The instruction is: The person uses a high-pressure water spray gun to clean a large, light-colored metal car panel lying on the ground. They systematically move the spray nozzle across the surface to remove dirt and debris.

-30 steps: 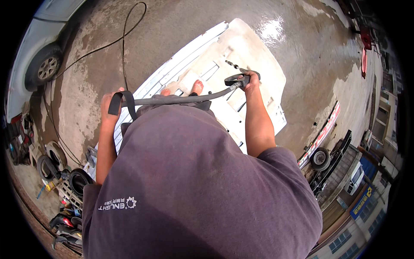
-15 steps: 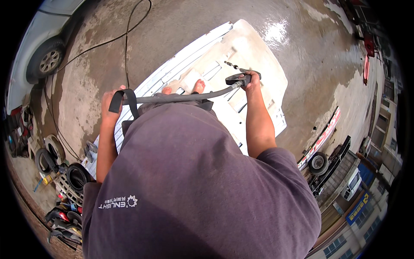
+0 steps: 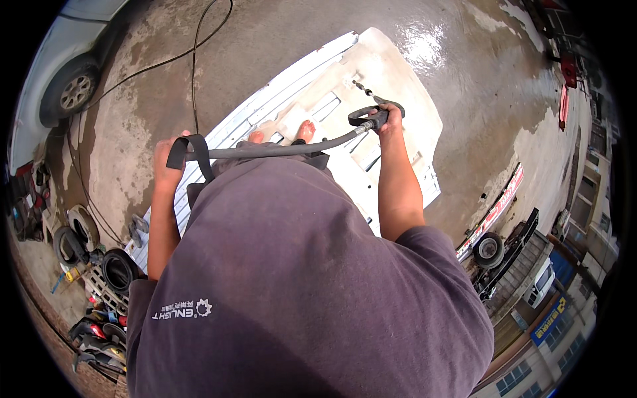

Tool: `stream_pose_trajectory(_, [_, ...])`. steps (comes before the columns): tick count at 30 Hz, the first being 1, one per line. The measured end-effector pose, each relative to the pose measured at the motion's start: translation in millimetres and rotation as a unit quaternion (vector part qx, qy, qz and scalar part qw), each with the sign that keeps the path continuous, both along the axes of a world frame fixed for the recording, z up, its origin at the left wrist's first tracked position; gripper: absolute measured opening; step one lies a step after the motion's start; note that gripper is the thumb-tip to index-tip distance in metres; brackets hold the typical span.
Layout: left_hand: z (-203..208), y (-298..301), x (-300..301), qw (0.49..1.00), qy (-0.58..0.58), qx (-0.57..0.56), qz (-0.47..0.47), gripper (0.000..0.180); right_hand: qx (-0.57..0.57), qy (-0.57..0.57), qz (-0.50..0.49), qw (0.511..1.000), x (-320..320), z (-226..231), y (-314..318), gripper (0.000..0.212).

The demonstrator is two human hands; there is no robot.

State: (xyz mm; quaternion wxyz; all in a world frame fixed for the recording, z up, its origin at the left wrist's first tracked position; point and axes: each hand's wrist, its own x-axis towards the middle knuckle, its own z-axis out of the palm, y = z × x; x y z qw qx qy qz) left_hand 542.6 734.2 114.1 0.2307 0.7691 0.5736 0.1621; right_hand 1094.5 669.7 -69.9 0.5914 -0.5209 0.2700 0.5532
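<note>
My right hand (image 3: 393, 119) is closed round the grip of a black pressure washer gun (image 3: 379, 118). Its thin metal lance (image 3: 363, 87) points ahead and slightly left over a large panel (image 3: 405, 86). The panel is beige on top with white ribs along its left side, and my bare feet rest on it. From the gun a thick dark hose (image 3: 279, 151) runs left across my waist. My left hand (image 3: 169, 161) is closed at the far end of this hose, beside a loop of black strap (image 3: 198, 156); its fingers are partly hidden.
Wet concrete (image 3: 298, 33) surrounds the panel, with a thin black hose (image 3: 194, 79) trailing over it. A parked vehicle (image 3: 40, 73) stands at far left. Loose tires (image 3: 119, 272) and clutter lie at lower left. A trailer-like frame (image 3: 511, 252) with a wheel is at right.
The lance tip has swung a little farther away from me and to the right. My left hand has hardly moved.
</note>
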Motion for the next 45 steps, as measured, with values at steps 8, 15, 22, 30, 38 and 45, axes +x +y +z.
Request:
stream_pose_trajectory(8, [-0.7, 2.7, -23.2, 0.992, -0.097, -0.057, 0.048, 0.036, 0.002, 0.096, 0.02, 0.995, -28.9, 1.3, -6.6, 0.02])
stream_pose_trajectory(15, [11.6, 8.7, -13.1, 0.984, -0.098, -0.112, 0.101, 0.043, 0.042, -0.015, 0.024, 0.999, -0.3, 29.8, 14.7, 0.019])
stream_pose_trajectory(22, [3.8, 11.6, -36.1, 0.98, -0.105, -0.117, 0.123, 0.048, 0.033, -0.061, 0.023, 0.997, -7.0, 50.7, 18.1, 0.019])
stream_pose_trajectory(30, [18.3, 37.0, -76.5, 0.963, -0.15, -0.143, 0.172, 0.051, -0.004, 0.048, -0.005, 0.999, -94.2, 37.1, -5.4, 0.02])
stream_pose_trajectory(38, [20.2, 62.6, -82.1, 0.966, -0.144, -0.146, 0.159, 0.051, 0.003, 0.054, -0.023, 0.998, -109.2, 32.6, 2.4, 0.022])
stream_pose_trajectory(45, [2.5, 72.3, -102.4, 0.972, -0.133, -0.151, 0.123, 0.049, 0.028, -0.036, -0.034, 0.998, -105.8, 56.1, 17.1, 0.018])
